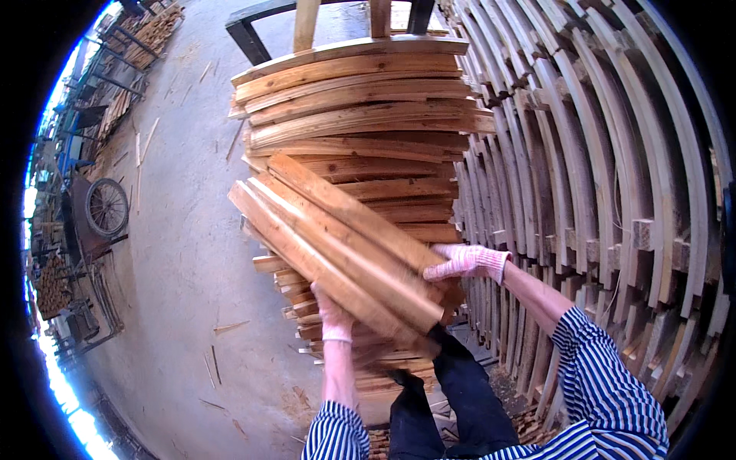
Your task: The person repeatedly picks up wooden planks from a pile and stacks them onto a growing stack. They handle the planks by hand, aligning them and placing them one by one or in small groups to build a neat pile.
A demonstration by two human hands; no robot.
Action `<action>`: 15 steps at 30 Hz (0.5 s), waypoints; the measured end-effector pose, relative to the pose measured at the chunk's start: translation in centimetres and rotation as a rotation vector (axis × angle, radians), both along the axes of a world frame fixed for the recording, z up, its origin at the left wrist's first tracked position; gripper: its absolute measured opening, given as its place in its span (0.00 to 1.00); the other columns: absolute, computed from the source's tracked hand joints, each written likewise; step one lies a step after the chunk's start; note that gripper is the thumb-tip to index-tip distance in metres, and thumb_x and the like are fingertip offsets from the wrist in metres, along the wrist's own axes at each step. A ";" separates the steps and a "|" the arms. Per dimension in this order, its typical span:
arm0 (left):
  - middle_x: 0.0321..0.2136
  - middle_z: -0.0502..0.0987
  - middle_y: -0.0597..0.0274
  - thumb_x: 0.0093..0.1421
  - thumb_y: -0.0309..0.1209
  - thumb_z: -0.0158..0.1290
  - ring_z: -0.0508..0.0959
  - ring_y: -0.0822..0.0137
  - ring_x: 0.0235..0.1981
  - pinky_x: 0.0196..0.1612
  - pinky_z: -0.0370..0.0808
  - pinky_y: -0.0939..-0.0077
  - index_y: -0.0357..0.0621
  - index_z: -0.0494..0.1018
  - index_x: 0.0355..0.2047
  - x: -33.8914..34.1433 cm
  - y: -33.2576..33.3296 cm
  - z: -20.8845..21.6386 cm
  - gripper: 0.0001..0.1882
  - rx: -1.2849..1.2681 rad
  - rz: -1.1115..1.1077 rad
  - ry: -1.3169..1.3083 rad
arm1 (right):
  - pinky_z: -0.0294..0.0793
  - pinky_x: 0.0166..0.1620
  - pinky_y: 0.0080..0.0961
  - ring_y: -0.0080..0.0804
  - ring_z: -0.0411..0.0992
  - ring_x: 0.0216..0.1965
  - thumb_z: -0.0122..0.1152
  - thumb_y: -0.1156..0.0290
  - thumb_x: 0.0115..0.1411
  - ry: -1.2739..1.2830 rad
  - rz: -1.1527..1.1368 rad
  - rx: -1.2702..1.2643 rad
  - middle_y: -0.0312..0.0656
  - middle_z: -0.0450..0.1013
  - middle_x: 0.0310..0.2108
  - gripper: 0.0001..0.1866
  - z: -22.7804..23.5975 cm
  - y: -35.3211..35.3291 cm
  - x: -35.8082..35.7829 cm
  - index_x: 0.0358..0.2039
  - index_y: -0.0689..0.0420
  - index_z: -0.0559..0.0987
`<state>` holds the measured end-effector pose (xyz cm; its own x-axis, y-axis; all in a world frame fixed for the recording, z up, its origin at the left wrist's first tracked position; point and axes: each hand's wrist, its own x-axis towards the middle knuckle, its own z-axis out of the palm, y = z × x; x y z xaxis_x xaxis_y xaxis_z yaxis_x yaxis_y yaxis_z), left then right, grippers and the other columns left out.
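Observation:
Several planed wooden boards (pixel 330 241) lie slantwise between my hands, side by side in a bundle, their far ends over the left side of a tall board stack (pixel 345 115). My left hand (pixel 333 313), in a pinkish-white knit glove, is closed on the bundle's left edge, with part of its fingers hidden beneath the wood. On the other side my right hand (pixel 464 262), gloved alike, grips the right edge near the close end. The nearer ends of the boards are somewhat blurred and reach toward my dark trousers (pixel 468 383).
Along the right rises a wall of stacked boards with spacers (pixel 567 153). A black metal frame (pixel 249 42) stands beyond the board stack. On the left, a cart wheel (pixel 106 207) is near more timber piles (pixel 54 284). Wood scraps (pixel 230 327) litter the concrete floor (pixel 184 253).

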<state>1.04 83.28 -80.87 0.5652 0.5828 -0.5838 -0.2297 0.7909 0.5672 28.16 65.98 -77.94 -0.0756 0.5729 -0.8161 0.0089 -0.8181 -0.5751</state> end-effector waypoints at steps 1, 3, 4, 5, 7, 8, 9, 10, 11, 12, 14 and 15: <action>0.65 0.61 0.53 0.53 0.73 0.49 0.62 0.52 0.64 0.68 0.61 0.55 0.47 0.53 0.68 -2.1 0.8 0.3 0.54 0.013 0.011 -0.027 | 0.64 0.65 0.38 0.40 0.64 0.62 0.69 0.38 0.49 0.266 -0.206 0.057 0.50 0.64 0.63 0.56 -0.4 0.8 -1.4 0.68 0.63 0.58; 0.65 0.60 0.52 0.52 0.74 0.49 0.61 0.52 0.65 0.67 0.62 0.54 0.47 0.52 0.69 -3.7 2.0 1.2 0.57 0.010 0.008 -0.032 | 0.67 0.63 0.36 0.36 0.67 0.60 0.67 0.46 0.58 0.587 -0.458 0.073 0.46 0.67 0.61 0.45 0.2 4.5 -4.2 0.67 0.60 0.61; 0.65 0.60 0.52 0.52 0.75 0.49 0.61 0.52 0.65 0.67 0.62 0.54 0.47 0.52 0.69 -4.3 2.2 1.6 0.57 0.031 0.032 0.032 | 0.67 0.63 0.33 0.36 0.67 0.60 0.64 0.45 0.60 0.655 -0.489 0.041 0.47 0.68 0.60 0.44 1.4 7.6 -6.3 0.67 0.60 0.61; 0.65 0.60 0.52 0.52 0.75 0.48 0.62 0.51 0.65 0.67 0.62 0.54 0.47 0.52 0.69 -4.7 2.4 1.8 0.57 0.052 0.058 0.092 | 0.68 0.61 0.31 0.33 0.68 0.57 0.68 0.48 0.57 0.574 -0.430 0.118 0.43 0.69 0.58 0.44 2.0 8.9 -7.2 0.66 0.60 0.62; 0.67 0.59 0.54 0.53 0.75 0.46 0.62 0.52 0.65 0.67 0.63 0.54 0.48 0.51 0.70 -3.8 2.3 3.6 0.56 0.129 0.015 0.145 | 0.69 0.61 0.32 0.33 0.68 0.57 0.72 0.50 0.55 0.550 -0.441 0.239 0.43 0.70 0.57 0.46 3.0 9.2 -8.1 0.66 0.59 0.61; 0.67 0.58 0.54 0.53 0.75 0.45 0.62 0.52 0.65 0.67 0.63 0.54 0.48 0.50 0.70 -4.7 1.9 4.1 0.56 0.073 -0.008 0.111 | 0.69 0.61 0.32 0.33 0.68 0.57 0.73 0.51 0.53 0.535 -0.449 0.294 0.43 0.70 0.57 0.47 3.7 8.8 -8.6 0.66 0.59 0.61; 0.67 0.58 0.54 0.53 0.75 0.45 0.62 0.52 0.65 0.66 0.64 0.54 0.49 0.49 0.71 -5.9 1.2 4.9 0.56 0.018 -0.034 0.077 | 0.68 0.62 0.33 0.34 0.67 0.58 0.77 0.54 0.49 0.601 -0.510 0.333 0.44 0.69 0.57 0.52 4.5 8.1 -9.7 0.67 0.59 0.58; 0.68 0.57 0.54 0.54 0.75 0.44 0.63 0.52 0.65 0.66 0.65 0.54 0.49 0.48 0.71 -7.3 1.0 5.7 0.56 -0.030 -0.048 0.042 | 0.61 0.66 0.35 0.37 0.64 0.61 0.78 0.54 0.48 0.610 -0.516 0.343 0.46 0.66 0.60 0.55 6.7 7.5 -11.2 0.68 0.61 0.55; 0.67 0.58 0.54 0.52 0.76 0.45 0.63 0.52 0.65 0.67 0.64 0.54 0.49 0.48 0.71 -6.7 -0.4 8.9 0.58 -0.013 -0.075 0.036 | 0.58 0.67 0.35 0.38 0.61 0.63 0.78 0.53 0.48 0.475 -0.450 0.343 0.47 0.64 0.62 0.56 8.1 5.8 -12.2 0.69 0.61 0.54; 0.67 0.59 0.54 0.52 0.76 0.45 0.63 0.52 0.65 0.67 0.64 0.54 0.49 0.49 0.71 -8.3 -1.8 10.4 0.58 -0.036 -0.056 0.012 | 0.54 0.69 0.36 0.38 0.59 0.65 0.78 0.52 0.48 0.347 -0.368 0.351 0.48 0.61 0.64 0.57 9.7 3.9 -13.3 0.69 0.62 0.53; 0.67 0.59 0.55 0.53 0.75 0.45 0.63 0.53 0.65 0.67 0.64 0.54 0.49 0.50 0.71 -10.5 -4.4 12.5 0.56 0.038 -0.141 0.010 | 0.49 0.70 0.37 0.38 0.54 0.68 0.78 0.51 0.47 0.523 -0.453 0.210 0.48 0.58 0.66 0.60 10.7 0.4 -14.8 0.70 0.63 0.51; 0.67 0.59 0.55 0.54 0.74 0.46 0.63 0.53 0.65 0.66 0.65 0.54 0.49 0.51 0.70 -11.5 -5.6 12.0 0.55 -0.026 -0.150 0.047 | 0.53 0.69 0.37 0.39 0.56 0.68 0.78 0.54 0.48 0.664 -0.669 0.195 0.47 0.58 0.67 0.60 11.2 0.4 -15.9 0.71 0.61 0.49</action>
